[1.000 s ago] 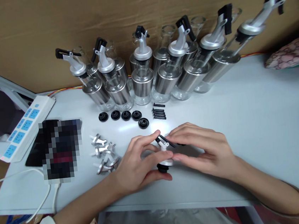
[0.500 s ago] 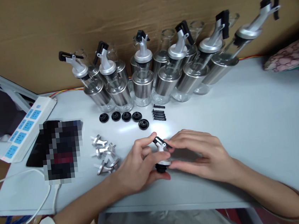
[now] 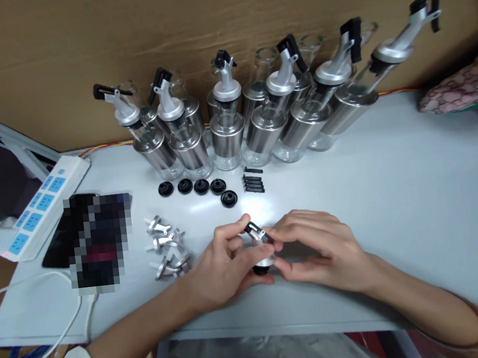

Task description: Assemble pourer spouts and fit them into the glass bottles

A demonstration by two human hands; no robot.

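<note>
Between my hands is a silver pourer spout (image 3: 265,259) with a black lever on top and a black stopper below. My left hand (image 3: 218,266) grips it from the left, index fingertip at the lever's upper end and thumb across the body. On its right side, my right hand (image 3: 327,246) pinches the lever's lower end, thumb near the rim. Several loose silver spouts (image 3: 174,254) lie left of my left hand. Beyond my hands are several black round stoppers (image 3: 201,187) and a small group of black levers (image 3: 254,184).
Glass and steel bottles (image 3: 228,134) stand in rows along the cardboard at the back, the front ones topped with spouts. A power strip (image 3: 45,202), a dark phone (image 3: 67,234) and white cables lie at the left. A patterned item (image 3: 460,84) is at the far right.
The held spout has tilted slightly, and less of its black stopper shows below my thumb. The fingers of my right hand have shifted a little along the lever.
</note>
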